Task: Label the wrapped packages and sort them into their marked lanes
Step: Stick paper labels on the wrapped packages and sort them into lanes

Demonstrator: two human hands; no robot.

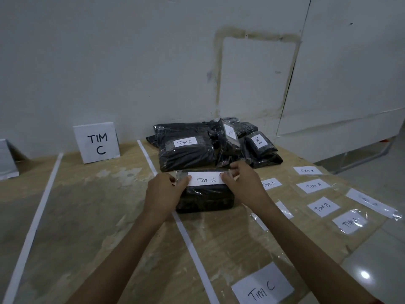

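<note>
A black wrapped package lies on the table in front of me. A white label reading "TIM B" on clear tape stretches over the package's far edge. My left hand pinches the label's left end and my right hand pinches its right end. Behind it sits a pile of black packages, one labelled "TIM C", another labelled "TIM B". A standing sign "TIM C" marks the lane to the left.
Several loose labels on clear tape lie to the right, among them "TIM A", "TIM B" and a near "TIM C". White tape lines divide the table into lanes. Part of another sign shows at the far left.
</note>
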